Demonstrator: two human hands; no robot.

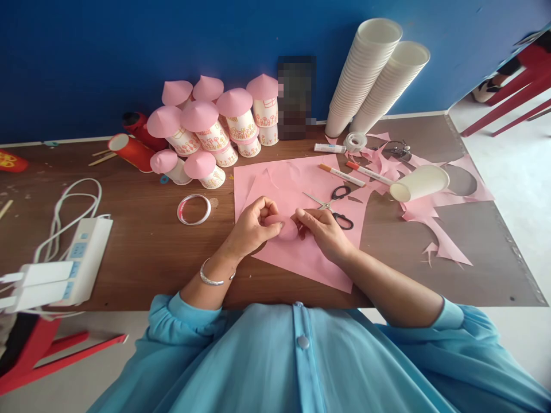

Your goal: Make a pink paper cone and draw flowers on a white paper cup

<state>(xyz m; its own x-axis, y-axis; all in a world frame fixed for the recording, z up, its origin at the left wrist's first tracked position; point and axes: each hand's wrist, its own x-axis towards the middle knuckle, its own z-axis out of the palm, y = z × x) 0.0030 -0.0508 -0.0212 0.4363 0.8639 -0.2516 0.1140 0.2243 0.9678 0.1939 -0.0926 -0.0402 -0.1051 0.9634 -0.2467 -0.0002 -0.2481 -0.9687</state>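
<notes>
Status: your L hand (pixel 257 227) pinches the small, curved pink paper piece (pixel 290 231) btwn thumb and fingers. Your R hand (pixel 323 230) is bent at the piece's R edge; can't tell if it grips or only touches. Piece location: btwn both hands, over the pink sheet (pixel 326 268) on the counter (pixel 148 244).

Caution: excess L thumb pressure may crease the piece, b/c paper is thin. Uneven pull, L vs. R, may tear it or let the edge slip. The scissors (pixel 326 205) lie w/ handles spread, just beside your R hand; a careless sweep may knock them or nick you. Note: the paper cup (pixel 424 182) lies on its side amid pink scraps (pixel 445 238); a bump may roll it.
</notes>
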